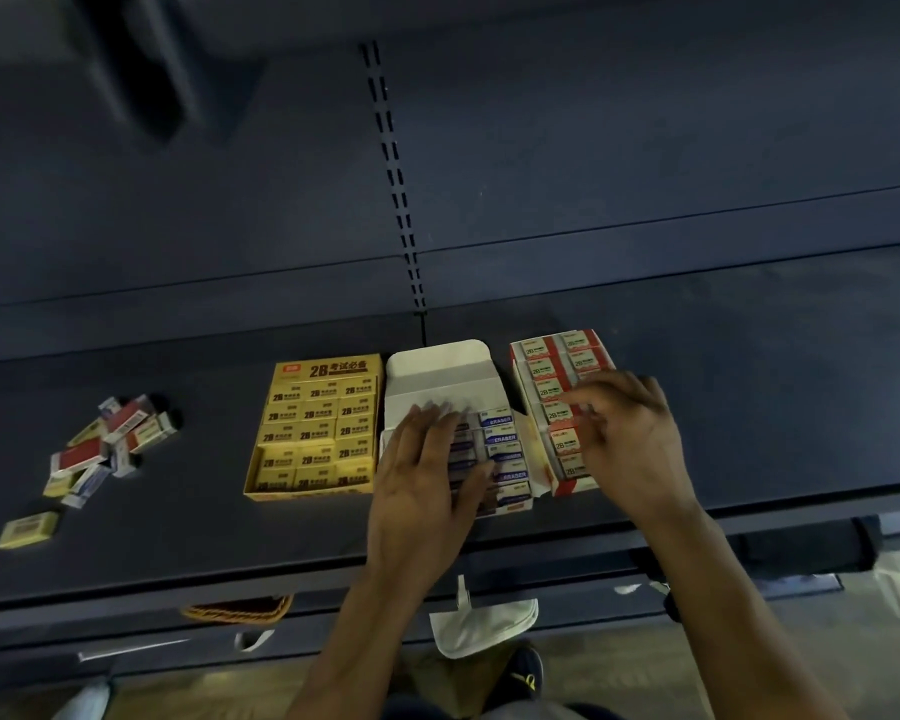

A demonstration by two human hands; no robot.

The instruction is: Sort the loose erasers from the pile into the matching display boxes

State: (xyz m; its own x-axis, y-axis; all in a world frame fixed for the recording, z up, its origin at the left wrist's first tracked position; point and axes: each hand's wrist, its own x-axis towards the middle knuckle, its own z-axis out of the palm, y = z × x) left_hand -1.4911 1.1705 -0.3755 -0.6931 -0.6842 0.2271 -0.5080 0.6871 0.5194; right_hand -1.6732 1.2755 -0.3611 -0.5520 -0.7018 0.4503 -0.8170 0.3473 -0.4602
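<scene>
left hand (427,462): I see it palm down, fingers straight and together.
right hand (632,433): fingers bent, motion-blurred; I can't confirm any grip.
forearms (365,615): both bare, extended forward.

Dim, even light from above on a dark shelf (749,407): the pale flap of the white box (440,371) is the brightest area, without glare, and shadows are short and soft, as under the loose erasers (110,444) far to its left. Fingertips of the left hand (427,475) over the box and of the right hand (630,433) just right of it are smeared by motion blur. Wide-angle distortion bows the shelf edges around the box, and the corner far above-left of it is out of focus.
</scene>
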